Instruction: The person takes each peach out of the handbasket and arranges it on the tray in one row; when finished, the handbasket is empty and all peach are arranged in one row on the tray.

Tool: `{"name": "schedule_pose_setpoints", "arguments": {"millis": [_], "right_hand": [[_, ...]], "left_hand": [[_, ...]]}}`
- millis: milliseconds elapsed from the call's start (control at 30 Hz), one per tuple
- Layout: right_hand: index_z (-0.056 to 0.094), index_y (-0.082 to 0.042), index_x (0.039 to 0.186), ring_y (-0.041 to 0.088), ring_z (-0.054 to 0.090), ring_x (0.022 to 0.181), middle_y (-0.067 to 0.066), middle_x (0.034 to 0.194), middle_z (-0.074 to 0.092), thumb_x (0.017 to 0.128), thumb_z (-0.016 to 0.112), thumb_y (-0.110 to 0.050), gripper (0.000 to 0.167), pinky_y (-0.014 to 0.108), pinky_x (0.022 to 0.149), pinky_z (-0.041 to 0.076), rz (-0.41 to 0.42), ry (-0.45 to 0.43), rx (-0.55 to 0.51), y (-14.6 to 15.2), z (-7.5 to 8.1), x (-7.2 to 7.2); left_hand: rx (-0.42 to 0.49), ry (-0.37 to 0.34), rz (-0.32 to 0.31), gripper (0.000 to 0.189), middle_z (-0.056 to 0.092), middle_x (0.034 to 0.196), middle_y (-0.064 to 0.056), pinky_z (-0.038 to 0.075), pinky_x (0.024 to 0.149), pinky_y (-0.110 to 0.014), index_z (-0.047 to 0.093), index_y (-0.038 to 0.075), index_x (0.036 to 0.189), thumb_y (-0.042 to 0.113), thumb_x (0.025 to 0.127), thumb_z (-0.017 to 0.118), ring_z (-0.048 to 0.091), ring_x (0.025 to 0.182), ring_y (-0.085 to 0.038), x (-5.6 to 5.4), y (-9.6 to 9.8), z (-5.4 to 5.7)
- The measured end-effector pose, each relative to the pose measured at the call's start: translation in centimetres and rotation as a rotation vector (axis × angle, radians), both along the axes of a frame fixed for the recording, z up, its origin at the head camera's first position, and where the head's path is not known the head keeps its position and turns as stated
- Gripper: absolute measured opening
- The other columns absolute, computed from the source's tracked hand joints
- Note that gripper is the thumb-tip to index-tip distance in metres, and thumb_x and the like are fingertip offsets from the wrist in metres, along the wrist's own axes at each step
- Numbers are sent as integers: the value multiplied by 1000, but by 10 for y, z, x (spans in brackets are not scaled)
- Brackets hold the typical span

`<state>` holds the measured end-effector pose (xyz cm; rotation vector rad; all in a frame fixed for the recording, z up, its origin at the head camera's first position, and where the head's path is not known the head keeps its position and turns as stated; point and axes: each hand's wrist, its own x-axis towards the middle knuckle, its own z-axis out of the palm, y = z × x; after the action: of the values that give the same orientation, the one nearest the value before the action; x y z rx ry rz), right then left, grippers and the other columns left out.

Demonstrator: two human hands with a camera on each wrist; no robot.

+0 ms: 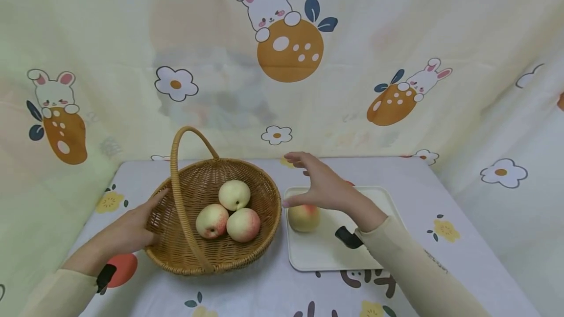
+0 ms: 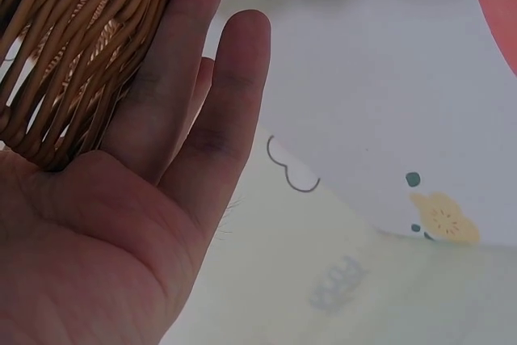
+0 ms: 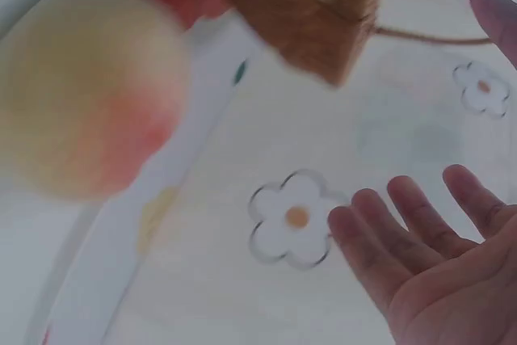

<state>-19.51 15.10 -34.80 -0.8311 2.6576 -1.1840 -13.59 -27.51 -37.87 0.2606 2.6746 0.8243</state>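
Note:
My left hand rests against the left side of a brown wicker basket with an arched handle. In the left wrist view its fingers lie fairly straight along the basket's woven wall; the basket hides part of the hand. Inside the basket sit three pale peaches with a pink blush: one peach behind, a peach at left and a peach at right. My right hand, fingers spread and holding nothing, hovers above another peach, which lies on a white tray.
The tray stands just right of the basket on a table covered with a printed white cloth. Behind hangs a cream curtain with rabbit and flower prints. The basket's handle arches high beside my left hand.

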Motion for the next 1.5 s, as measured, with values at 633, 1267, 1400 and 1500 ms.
{"name": "schedule_pose_setpoints", "arguments": {"millis": [633, 1267, 1400, 1500], "right_hand": [[50, -6, 144, 20, 52, 126, 6, 140, 54, 76, 88, -38, 85, 34, 105, 40, 202, -34, 233, -90, -19, 14], [60, -24, 120, 18, 66, 88, -3, 98, 69, 63, 90, -50, 69, 39, 71, 50, 114, 168, 700, -115, -40, 25], [59, -25, 110, 18, 64, 79, -5, 88, 65, 63, 89, -49, 61, 38, 62, 49, 109, 197, 688, -117, -45, 24], [61, -26, 109, 17, 62, 78, -7, 88, 65, 63, 88, -49, 58, 37, 62, 48, 124, 218, 659, -115, -46, 23]], "left_hand": [[13, 19, 2, 106, 29, 152, -40, 47, 76, -44, 12, 2, 161, -3, 71, 67, 51, 113, -43, 3, 1, 0], [-33, 78, 2, 106, 34, 150, -39, 48, 84, -53, 16, 3, 161, -1, 69, 67, 51, 120, -48, 5, 4, 1], [-33, 79, 5, 106, 35, 150, -39, 48, 79, -49, 16, 4, 162, -1, 69, 66, 53, 114, -45, 4, 6, 2], [-37, 77, 9, 104, 35, 149, -39, 48, 75, -46, 17, 3, 161, -2, 69, 65, 53, 110, -42, 4, 7, 4]]}}
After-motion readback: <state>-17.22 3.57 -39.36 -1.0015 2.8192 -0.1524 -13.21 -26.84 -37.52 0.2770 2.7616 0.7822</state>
